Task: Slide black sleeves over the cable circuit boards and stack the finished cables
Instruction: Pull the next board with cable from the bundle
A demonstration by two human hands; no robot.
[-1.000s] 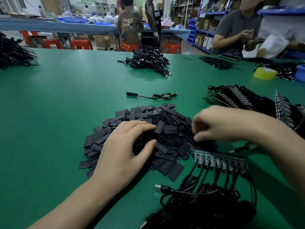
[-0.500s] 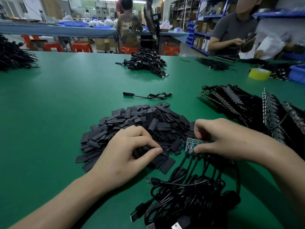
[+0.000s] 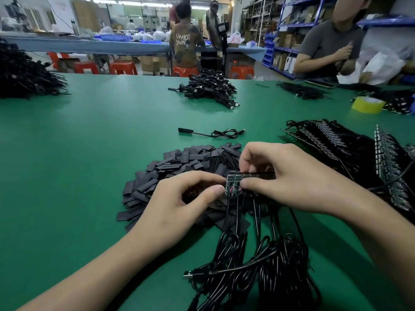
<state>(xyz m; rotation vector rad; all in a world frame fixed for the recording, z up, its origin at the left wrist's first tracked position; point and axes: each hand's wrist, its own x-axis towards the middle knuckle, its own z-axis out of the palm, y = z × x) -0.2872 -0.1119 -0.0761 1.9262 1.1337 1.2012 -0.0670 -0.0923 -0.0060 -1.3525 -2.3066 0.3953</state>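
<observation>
The green table [image 3: 89, 153] carries the pile of black sleeves [image 3: 179, 162] at 11 o'clock from the hands, and the cable bundle [image 3: 258, 270] trails toward 6 o'clock. The right hand [image 3: 292, 176] clamps the row of circuit boards [image 3: 233, 182] — the left hand [image 3: 179, 205] pinches its 9 o'clock end.

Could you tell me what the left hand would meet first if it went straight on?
Probably the end circuit board of the row the right hand pinches; the left hand looks almost touching it, though depth is unclear.
</observation>
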